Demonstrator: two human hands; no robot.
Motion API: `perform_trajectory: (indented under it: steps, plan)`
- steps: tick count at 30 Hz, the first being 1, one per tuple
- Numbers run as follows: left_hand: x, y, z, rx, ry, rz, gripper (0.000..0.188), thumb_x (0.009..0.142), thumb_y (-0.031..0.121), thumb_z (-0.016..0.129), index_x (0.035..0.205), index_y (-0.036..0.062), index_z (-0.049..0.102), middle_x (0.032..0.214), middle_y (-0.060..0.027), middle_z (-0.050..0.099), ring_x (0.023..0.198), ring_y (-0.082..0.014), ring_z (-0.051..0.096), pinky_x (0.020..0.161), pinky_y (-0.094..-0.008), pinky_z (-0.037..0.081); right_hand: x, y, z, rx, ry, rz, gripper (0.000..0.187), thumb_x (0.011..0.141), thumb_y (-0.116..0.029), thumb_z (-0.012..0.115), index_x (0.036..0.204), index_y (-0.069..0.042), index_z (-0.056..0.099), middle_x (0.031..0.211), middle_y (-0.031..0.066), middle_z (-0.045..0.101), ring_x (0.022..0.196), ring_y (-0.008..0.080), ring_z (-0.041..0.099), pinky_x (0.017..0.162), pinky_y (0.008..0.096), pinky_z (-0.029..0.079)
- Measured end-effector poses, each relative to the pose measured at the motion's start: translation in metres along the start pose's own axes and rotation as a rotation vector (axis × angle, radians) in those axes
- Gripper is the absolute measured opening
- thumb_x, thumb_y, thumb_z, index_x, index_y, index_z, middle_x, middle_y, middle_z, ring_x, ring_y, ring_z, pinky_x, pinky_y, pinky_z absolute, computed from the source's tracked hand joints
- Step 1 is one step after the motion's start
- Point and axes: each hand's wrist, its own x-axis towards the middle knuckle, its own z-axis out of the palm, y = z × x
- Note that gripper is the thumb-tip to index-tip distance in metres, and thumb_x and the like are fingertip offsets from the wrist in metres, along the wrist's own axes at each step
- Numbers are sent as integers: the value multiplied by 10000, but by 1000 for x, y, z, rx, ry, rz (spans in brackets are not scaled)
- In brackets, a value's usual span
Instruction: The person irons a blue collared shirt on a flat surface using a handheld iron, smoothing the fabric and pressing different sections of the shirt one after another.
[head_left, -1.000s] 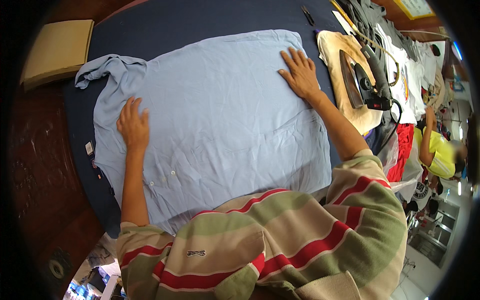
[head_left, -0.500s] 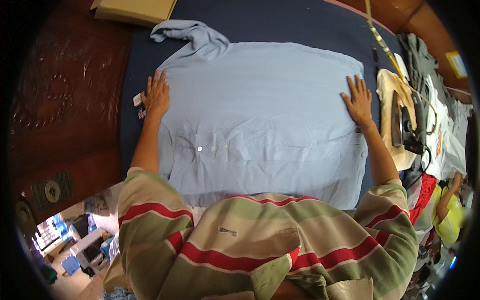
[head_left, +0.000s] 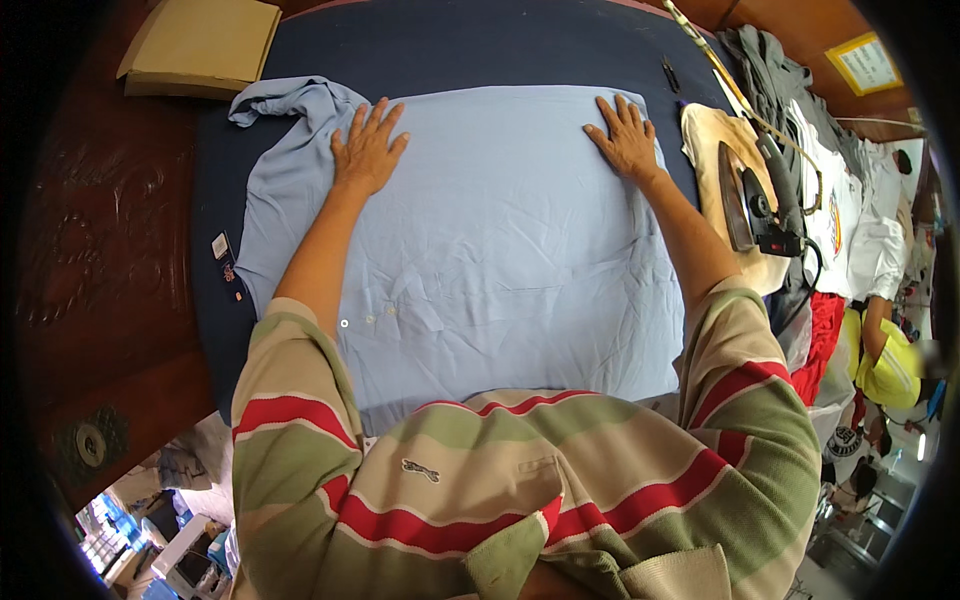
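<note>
A light blue button-up shirt (head_left: 500, 230) lies spread on a dark blue cloth-covered table (head_left: 430, 45), its near part creased, with a few small buttons showing. My left hand (head_left: 367, 150) rests flat on its upper left part, fingers spread, beside a bunched sleeve (head_left: 300, 98). Near the shirt's far right corner my right hand (head_left: 628, 140) presses flat, fingers apart. Neither hand grips anything. Right of the shirt, an iron (head_left: 750, 200) sits on a scorched cream cloth (head_left: 705, 130), its cord trailing off.
A cardboard box (head_left: 205, 45) stands at the far left. A dark tag (head_left: 228, 265) lies by the shirt's left edge. Carved dark wood (head_left: 100, 230) borders the left side. Grey garments (head_left: 775, 80) and white garments (head_left: 825, 170) are heaped right. A person in yellow (head_left: 885, 360) is beyond.
Both hands have slid farther up the shirt; the left has also moved inward from its left edge. The bunched sleeve sits lower against the table's far edge, and the view has shifted.
</note>
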Motion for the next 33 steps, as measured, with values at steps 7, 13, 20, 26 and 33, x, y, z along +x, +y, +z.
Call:
perform_trajectory:
  steps: [7,13,20,26,33]
  plan:
    - [-75,3,4,45,178,194,588,876,461,474,1407,261,320,1472,-40,277,1364,-237,216,1005,-578,204,-6,122,-111,-132,206,-89,480,803,-271,645,1215,-53,529,1217,176,542,1145,319,498,961,393,390]
    - [-168,-104,-13,95,7,-201,561,914,473,406,1418,253,294,1497,-66,221,1378,-255,192,1031,-552,199,-72,239,-148,-122,-64,329,746,782,-304,649,1373,-10,300,1302,252,454,1173,360,487,947,400,404]
    - [-188,-156,-37,86,85,-571,498,943,426,360,1394,214,350,1486,-81,241,1368,-277,210,1036,-551,221,-45,234,-158,313,-145,530,417,715,-317,731,955,-26,552,613,24,519,484,120,501,445,280,409]
    - [-220,-194,-24,-196,265,-598,537,866,345,485,1370,196,376,1462,-95,287,1333,-303,288,1026,-532,269,-50,100,-175,50,-87,-132,511,730,-304,716,1105,6,561,951,216,611,871,370,598,776,382,460]
    - [-246,-171,-44,-13,99,-676,510,804,240,544,1298,165,446,1428,-98,348,1325,-303,303,1017,-542,267,-35,-157,-164,79,-398,-425,471,709,-247,681,1103,-48,517,861,238,639,830,392,626,718,448,497]
